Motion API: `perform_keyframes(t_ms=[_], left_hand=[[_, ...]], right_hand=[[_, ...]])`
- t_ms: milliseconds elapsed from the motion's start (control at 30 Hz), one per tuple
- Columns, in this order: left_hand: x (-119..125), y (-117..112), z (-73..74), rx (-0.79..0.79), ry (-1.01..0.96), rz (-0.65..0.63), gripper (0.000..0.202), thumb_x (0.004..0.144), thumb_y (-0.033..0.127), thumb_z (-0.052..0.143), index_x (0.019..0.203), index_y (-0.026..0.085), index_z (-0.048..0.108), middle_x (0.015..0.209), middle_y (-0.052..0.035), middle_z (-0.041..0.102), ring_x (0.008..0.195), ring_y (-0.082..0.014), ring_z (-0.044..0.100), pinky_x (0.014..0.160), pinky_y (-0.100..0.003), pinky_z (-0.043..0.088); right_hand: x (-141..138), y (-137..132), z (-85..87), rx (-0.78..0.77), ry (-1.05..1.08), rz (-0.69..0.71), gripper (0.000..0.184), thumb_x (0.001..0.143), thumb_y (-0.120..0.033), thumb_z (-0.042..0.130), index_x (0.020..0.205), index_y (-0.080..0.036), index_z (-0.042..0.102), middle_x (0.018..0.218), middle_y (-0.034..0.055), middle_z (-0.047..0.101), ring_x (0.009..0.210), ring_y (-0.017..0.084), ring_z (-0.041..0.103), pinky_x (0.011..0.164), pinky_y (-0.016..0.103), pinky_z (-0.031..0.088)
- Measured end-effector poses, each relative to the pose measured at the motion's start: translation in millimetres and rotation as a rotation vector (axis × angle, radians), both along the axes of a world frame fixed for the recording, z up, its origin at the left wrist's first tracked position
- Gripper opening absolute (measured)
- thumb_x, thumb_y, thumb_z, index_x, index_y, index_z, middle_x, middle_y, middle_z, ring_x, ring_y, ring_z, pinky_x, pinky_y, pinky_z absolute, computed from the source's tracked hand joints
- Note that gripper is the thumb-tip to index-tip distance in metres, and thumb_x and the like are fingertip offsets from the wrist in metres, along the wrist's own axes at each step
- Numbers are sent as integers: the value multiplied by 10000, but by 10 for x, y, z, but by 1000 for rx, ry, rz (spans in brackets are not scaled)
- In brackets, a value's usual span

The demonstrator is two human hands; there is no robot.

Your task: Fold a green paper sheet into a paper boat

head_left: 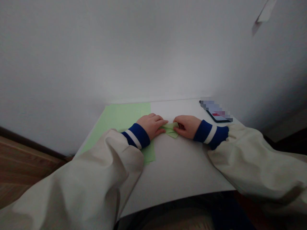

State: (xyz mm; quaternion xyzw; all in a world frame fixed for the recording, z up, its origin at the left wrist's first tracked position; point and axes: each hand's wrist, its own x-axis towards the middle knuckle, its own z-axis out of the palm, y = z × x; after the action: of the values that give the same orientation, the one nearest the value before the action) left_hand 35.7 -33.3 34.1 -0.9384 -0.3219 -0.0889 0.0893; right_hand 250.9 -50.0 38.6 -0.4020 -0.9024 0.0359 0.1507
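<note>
A small piece of folded light-green paper point(170, 130) lies between my two hands, low over the white tabletop, with creased layers and a pointed lower flap showing. From the left, my left hand point(151, 125) holds its end, with the thumb below and the fingers stretched across above. My right hand point(187, 125) pinches the other end between curled fingers and thumb. Parts of the paper under both hands are hidden. Beneath my left wrist and sleeve are larger light-green sheets point(127, 114), lying flat.
A phone point(217, 111) with its screen lit lies at the table's back right. The white table point(182, 169) meets a pale wall point(144, 51) at the back. Wooden furniture point(26, 163) stands at the left, and a paper scrap point(267, 11) hangs on the wall at upper right.
</note>
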Motion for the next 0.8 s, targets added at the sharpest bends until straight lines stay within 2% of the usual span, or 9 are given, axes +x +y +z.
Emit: perform_keyframes(t_ms=[100, 167, 333, 433, 567, 700, 800], left_hand=[[11, 7, -1, -31, -43, -8, 433, 850, 413, 510, 1207, 168, 496, 1089, -99, 611, 969, -232, 564, 828, -375, 451], [18, 13, -8, -67, -84, -40, 422, 818, 405, 558, 1139, 136, 501, 1095, -109, 600, 952, -217, 573, 818, -348, 455], [14, 41, -56, -13, -33, -190, 313, 847, 416, 500, 1018, 160, 551, 1166, -110, 564, 954, -220, 567, 813, -357, 456], [-3, 46, -80, 17, -24, -208, 289, 888, 395, 422, 1021, 192, 579, 1125, -85, 595, 942, -214, 563, 822, -370, 451], [-26, 38, -90, -11, -60, -195, 272, 878, 364, 439, 1022, 197, 599, 1069, -70, 625, 922, -201, 560, 840, -356, 442], [-38, 27, -86, -48, -83, -180, 245, 857, 330, 473, 1013, 198, 608, 1066, -64, 626, 938, -196, 556, 854, -347, 433], [-42, 23, -83, -70, -108, -172, 242, 852, 326, 479, 1006, 199, 615, 1056, -64, 629, 941, -194, 557, 863, -348, 429]], right_hand=[[-7, -5, 9, -35, 3, -58, 114, 782, -271, 480, 799, -169, 526, 640, 7, 517, 565, 118, 426, 557, 243, 319], [-7, -17, 16, -63, 28, -82, 125, 779, -251, 480, 870, -172, 516, 645, 1, 529, 562, 119, 445, 556, 238, 329], [18, -24, 23, -78, 59, -112, 305, 783, -214, 470, 1085, -173, 460, 672, -5, 561, 558, 127, 474, 561, 238, 346], [60, 13, 16, -38, 13, 21, 281, 809, -189, 423, 1076, -187, 512, 769, 30, 600, 656, 147, 516, 633, 260, 377], [116, 48, 8, -25, -13, 198, 247, 804, -131, 383, 897, -176, 607, 834, 64, 590, 748, 154, 526, 700, 273, 400], [126, 7, 25, -56, 13, 230, 205, 758, -194, 506, 932, -176, 611, 836, 38, 548, 626, 110, 471, 625, 246, 393], [119, -28, 45, -65, -14, 214, 285, 718, -297, 593, 979, -184, 597, 843, 30, 534, 597, 103, 440, 570, 238, 372]])
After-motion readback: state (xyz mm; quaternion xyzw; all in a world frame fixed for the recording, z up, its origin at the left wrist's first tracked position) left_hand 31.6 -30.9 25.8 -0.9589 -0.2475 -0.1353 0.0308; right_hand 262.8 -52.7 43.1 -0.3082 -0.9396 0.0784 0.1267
